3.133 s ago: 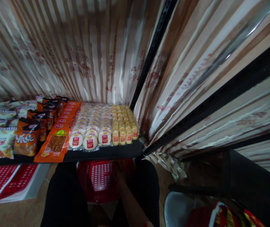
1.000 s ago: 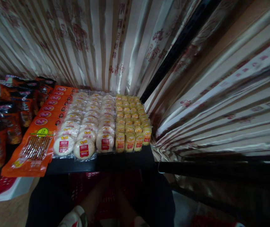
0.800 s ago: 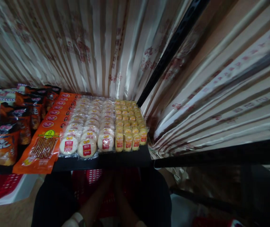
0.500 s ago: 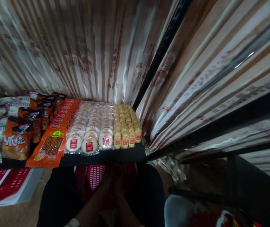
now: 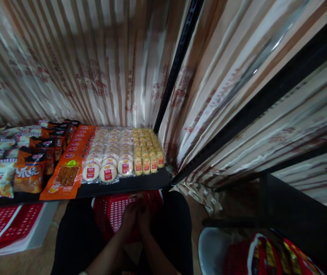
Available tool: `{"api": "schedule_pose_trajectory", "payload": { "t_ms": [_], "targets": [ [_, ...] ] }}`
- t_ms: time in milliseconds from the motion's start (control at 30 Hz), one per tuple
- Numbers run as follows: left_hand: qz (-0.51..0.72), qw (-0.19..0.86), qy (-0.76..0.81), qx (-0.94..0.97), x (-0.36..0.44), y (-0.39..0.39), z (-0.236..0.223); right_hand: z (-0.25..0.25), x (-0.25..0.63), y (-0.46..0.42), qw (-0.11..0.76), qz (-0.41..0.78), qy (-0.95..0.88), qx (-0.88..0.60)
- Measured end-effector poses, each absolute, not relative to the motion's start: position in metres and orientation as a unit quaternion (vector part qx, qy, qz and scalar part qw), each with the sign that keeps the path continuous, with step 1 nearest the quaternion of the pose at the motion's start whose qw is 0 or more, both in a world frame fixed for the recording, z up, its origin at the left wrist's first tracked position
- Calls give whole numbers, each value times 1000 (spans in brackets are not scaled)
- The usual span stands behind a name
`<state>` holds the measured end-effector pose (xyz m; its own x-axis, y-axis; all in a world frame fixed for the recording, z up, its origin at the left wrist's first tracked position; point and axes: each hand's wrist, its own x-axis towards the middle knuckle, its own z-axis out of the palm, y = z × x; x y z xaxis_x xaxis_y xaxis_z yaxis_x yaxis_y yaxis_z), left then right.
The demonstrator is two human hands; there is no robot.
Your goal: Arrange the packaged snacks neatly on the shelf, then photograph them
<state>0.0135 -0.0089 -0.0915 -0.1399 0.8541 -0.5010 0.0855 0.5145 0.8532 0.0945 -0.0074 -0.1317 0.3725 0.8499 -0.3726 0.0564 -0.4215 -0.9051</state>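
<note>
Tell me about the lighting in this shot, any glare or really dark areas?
Head view: dim light, with the bare left hand and bare right hand shadowed over the red perforated plastic basket, finger detail hard to make out; head view: black cloth trousers lose nearly all detail; head view, upper right: white glints along a glossy grey strip.

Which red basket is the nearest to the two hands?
The middle red basket, between the legs: the left hand and right hand appear over it. The left red basket and the red container at lower right lie outside them.
</note>
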Motion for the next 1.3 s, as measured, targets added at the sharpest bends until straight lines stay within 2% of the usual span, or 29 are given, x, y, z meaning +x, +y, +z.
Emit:
{"api": "schedule_pose_trajectory", "payload": {
  "t_ms": [400, 700, 1033, 1300],
  "targets": [
    [321, 477, 695, 432, 24, -20, -64, -87, 107, -27, 429, 456, -358, -693],
    [366, 438, 686, 450, 27, -32, -50, -67, 121, -39, 407, 439, -450, -663],
    [404, 448, 667, 437, 31, -44, -20, -42, 139, -54, 438, 426, -459, -645],
    [449, 477, 620, 431, 26, -52, -41, -18, 144, -49, 433, 415, -490, -632]
  ]
}}
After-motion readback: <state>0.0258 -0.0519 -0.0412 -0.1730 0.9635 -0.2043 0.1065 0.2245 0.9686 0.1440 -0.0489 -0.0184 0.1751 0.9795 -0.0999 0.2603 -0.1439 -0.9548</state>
